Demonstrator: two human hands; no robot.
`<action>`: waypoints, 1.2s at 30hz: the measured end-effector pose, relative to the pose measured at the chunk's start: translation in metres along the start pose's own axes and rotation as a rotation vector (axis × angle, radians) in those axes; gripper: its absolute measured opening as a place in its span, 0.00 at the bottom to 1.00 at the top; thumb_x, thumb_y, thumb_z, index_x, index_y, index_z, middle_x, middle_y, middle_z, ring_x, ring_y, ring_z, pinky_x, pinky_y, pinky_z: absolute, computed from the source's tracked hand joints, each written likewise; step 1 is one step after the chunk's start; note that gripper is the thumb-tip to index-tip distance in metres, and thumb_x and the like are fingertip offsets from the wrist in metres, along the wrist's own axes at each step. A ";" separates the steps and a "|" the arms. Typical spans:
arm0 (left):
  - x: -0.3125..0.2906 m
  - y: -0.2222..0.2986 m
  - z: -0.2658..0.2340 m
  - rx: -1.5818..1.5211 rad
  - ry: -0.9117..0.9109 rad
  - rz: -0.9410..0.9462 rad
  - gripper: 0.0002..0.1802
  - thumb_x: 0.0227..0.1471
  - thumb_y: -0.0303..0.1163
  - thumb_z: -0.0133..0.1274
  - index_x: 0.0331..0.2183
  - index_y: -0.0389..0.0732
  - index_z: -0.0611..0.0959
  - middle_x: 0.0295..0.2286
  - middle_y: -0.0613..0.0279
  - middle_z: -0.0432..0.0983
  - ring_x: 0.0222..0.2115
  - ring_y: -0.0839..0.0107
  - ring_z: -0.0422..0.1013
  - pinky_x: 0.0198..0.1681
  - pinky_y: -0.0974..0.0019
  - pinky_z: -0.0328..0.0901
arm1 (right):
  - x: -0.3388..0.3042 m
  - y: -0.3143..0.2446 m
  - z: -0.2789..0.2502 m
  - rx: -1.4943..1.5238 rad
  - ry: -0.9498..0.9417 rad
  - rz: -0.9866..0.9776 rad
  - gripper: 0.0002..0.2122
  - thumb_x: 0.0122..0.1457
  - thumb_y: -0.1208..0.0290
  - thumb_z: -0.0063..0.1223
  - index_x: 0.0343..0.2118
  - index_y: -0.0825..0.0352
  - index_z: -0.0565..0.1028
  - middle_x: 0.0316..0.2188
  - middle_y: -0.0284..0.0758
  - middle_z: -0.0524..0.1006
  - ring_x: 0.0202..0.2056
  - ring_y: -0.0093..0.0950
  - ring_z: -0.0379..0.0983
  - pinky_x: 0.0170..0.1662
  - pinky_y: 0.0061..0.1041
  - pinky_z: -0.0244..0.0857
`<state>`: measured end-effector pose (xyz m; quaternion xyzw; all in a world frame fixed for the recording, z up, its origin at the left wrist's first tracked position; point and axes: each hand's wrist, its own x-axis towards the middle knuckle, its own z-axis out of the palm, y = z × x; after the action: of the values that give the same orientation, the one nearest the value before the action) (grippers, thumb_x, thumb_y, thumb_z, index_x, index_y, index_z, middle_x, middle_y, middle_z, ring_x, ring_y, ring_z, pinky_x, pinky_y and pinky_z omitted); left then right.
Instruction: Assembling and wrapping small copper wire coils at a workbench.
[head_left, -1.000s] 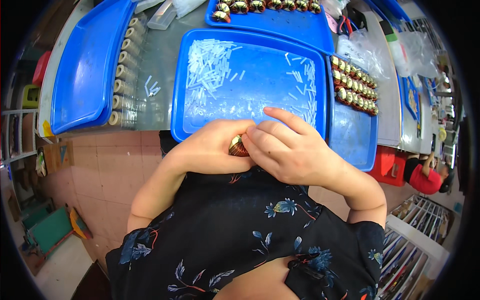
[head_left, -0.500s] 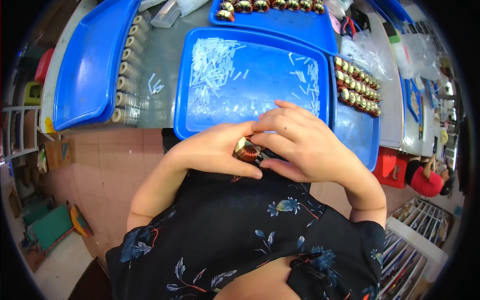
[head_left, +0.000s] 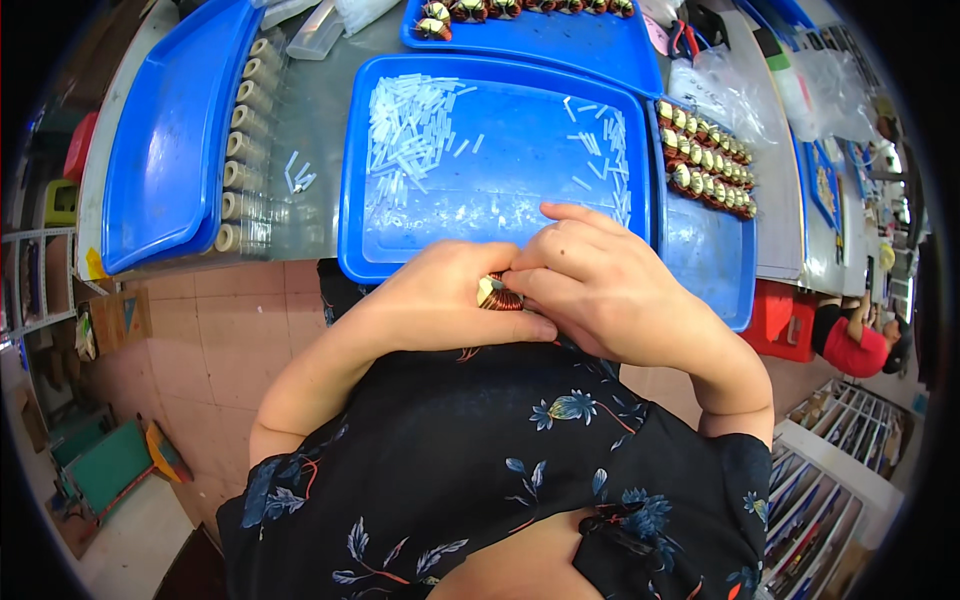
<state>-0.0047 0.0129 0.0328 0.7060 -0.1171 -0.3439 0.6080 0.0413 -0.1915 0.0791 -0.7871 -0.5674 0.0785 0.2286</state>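
Close in front of my body, past the near edge of the middle blue tray, I hold a small copper-wound coil (head_left: 507, 299) with a cream-yellow block at its left end. My left hand (head_left: 425, 298) wraps it from the left, thumb along its near side. From the right, the bent fingers of my right hand (head_left: 605, 285) press together at the coil's right end. The right thumb and whatever those fingertips pinch are hidden. Beyond both hands lies the middle blue tray (head_left: 520, 130), with a heap of short clear tubes (head_left: 410, 130) at its left and scattered tubes (head_left: 610, 145) at its right.
Rows of similar coils (head_left: 705, 165) fill part of a blue tray on the right; another tray (head_left: 540, 40) behind holds more. At left are a blue tray (head_left: 165, 140) and a row of pale rolls (head_left: 235, 175). Red-handled pliers (head_left: 683, 40) lie far right. A person (head_left: 855, 345) sits further off.
My left thumb has reached further right across the coil's near side. The coil has turned slightly, and my right thumb has gone out of sight. The whole view has shifted a little.
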 end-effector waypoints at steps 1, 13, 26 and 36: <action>0.000 0.001 0.001 -0.014 -0.010 -0.058 0.23 0.44 0.43 0.67 0.34 0.35 0.80 0.26 0.50 0.80 0.24 0.60 0.78 0.28 0.61 0.70 | -0.001 0.000 -0.001 0.008 -0.018 -0.017 0.14 0.44 0.75 0.60 0.37 0.65 0.78 0.33 0.32 0.73 0.39 0.32 0.74 0.61 0.43 0.61; 0.004 -0.005 -0.009 0.308 -0.236 0.138 0.22 0.43 0.41 0.66 0.37 0.36 0.81 0.28 0.50 0.80 0.29 0.56 0.77 0.34 0.60 0.69 | 0.007 0.011 -0.006 0.129 -0.148 -0.236 0.06 0.45 0.73 0.57 0.27 0.67 0.76 0.32 0.35 0.73 0.38 0.38 0.73 0.50 0.36 0.67; 0.003 -0.011 -0.015 -0.121 -0.245 -0.013 0.23 0.45 0.44 0.69 0.35 0.36 0.82 0.23 0.63 0.78 0.26 0.77 0.75 0.29 0.70 0.67 | 0.011 0.010 -0.002 0.192 -0.092 -0.041 0.09 0.48 0.73 0.61 0.33 0.64 0.75 0.31 0.36 0.71 0.33 0.39 0.73 0.35 0.35 0.68; 0.006 -0.003 -0.012 0.240 -0.192 0.169 0.22 0.44 0.42 0.65 0.36 0.34 0.82 0.26 0.49 0.80 0.26 0.57 0.77 0.31 0.61 0.69 | 0.013 0.010 -0.010 0.153 -0.189 -0.164 0.09 0.44 0.75 0.59 0.30 0.65 0.74 0.33 0.36 0.73 0.32 0.37 0.75 0.33 0.36 0.69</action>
<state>0.0064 0.0194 0.0281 0.7252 -0.2736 -0.3410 0.5320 0.0578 -0.1844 0.0851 -0.7076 -0.6411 0.1762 0.2392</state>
